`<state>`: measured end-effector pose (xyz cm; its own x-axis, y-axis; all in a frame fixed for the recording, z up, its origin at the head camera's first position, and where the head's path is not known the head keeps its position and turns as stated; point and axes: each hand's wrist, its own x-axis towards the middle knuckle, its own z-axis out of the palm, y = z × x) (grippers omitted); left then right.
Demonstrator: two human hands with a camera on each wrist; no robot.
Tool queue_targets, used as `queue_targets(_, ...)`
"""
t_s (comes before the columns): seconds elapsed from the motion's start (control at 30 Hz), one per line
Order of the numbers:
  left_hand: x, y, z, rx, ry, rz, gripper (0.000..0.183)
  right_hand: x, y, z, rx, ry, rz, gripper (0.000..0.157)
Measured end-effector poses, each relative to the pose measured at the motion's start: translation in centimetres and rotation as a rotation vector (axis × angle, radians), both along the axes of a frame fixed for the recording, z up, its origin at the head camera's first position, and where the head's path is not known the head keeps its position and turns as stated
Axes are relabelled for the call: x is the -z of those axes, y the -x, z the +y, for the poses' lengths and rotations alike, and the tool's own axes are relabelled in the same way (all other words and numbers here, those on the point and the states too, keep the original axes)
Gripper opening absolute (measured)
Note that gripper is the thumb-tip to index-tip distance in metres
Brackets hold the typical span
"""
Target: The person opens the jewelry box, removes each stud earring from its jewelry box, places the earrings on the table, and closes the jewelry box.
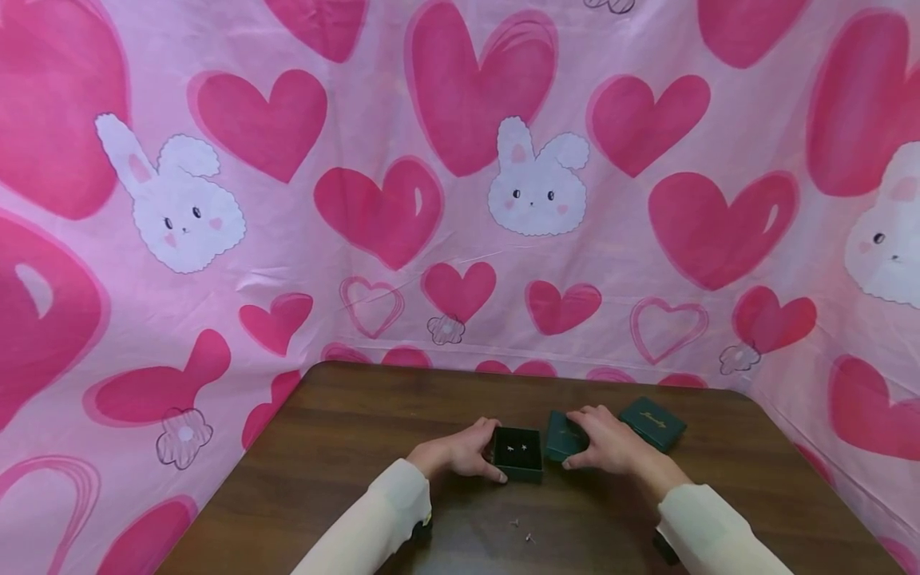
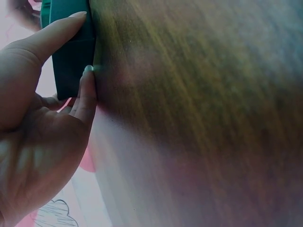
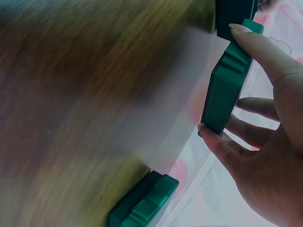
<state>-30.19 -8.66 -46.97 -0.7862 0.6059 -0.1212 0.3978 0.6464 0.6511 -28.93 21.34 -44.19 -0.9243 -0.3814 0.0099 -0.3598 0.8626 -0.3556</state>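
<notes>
An uncovered dark green jewelry box (image 1: pixel 523 476) sits on the table, with two small star-like earrings (image 1: pixel 524 447) on its black insert. My left hand (image 1: pixel 465 449) grips the box by its left side, thumb at the near corner; the left wrist view shows the fingers around the box's dark wall (image 2: pixel 73 61). Just right of the box, my right hand (image 1: pixel 611 444) holds a green box lid (image 1: pixel 559 435) between thumb and fingers. In the right wrist view the lid (image 3: pixel 222 90) is tilted, its upper end close to the box.
A second green jewelry box (image 1: pixel 654 422), covered and with gold lettering, lies behind the right hand. Two tiny metallic pieces (image 1: pixel 529 537) lie on the brown wooden table (image 1: pixel 374 415) nearer me. Pink heart-patterned cloth (image 1: pixel 460 239) hangs around the table's back and sides.
</notes>
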Motion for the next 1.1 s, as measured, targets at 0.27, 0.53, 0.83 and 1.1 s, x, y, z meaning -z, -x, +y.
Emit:
queue_targets(0.27, -0.3, -0.4, 0.0, -0.003, 0.0, 0.008, 0.072, 0.4, -0.5, 0.9, 0.031, -0.006, -0.009, 0.086)
queue_targets(0.53, -0.2, -0.4, 0.0, 0.0, 0.009, 0.018, 0.07, 0.8, -0.6, 1.6, 0.002, -0.02, 0.012, 0.085)
queue_targets(0.83, -0.4, -0.4, 0.0, -0.003, 0.005, 0.005, 0.071, 1.5, -0.3, 2.4, 0.011, -0.049, 0.01, 0.086)
queue_targets(1.1, -0.4, -0.4, 0.1, 0.001, 0.003, 0.013, 0.07, 1.5, -0.5, 2.8, 0.013, -0.053, 0.014, 0.086)
